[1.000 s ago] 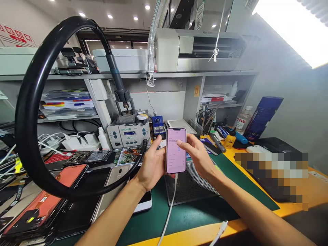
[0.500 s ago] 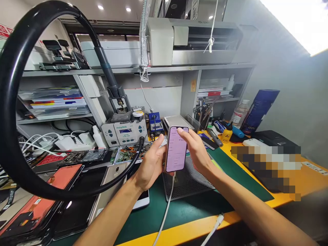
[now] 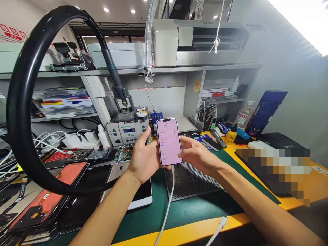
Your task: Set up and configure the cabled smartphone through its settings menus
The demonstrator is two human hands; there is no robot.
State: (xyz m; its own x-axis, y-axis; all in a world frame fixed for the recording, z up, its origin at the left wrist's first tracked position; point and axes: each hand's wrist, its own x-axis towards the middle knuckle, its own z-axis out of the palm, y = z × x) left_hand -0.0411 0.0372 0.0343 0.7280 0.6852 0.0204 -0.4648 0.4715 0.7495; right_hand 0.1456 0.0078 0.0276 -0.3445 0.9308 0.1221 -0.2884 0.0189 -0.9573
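Left hand point(image 3: 144, 158) half-curled around phone point(image 3: 169, 142)

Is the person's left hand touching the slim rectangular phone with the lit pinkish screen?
Touching. The head view shows the left hand cradling the phone along its left side, with a fingertip showing at the bottom edge.

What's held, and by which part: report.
A phone, by its left side and lower end, in the left hand; any grip by the right hand is unclear.

Yellow bench point(image 3: 238, 218): green mat point(image 3: 205, 209), yellow bottle point(image 3: 231, 136). On mat: perforated dark panel point(image 3: 194, 188).
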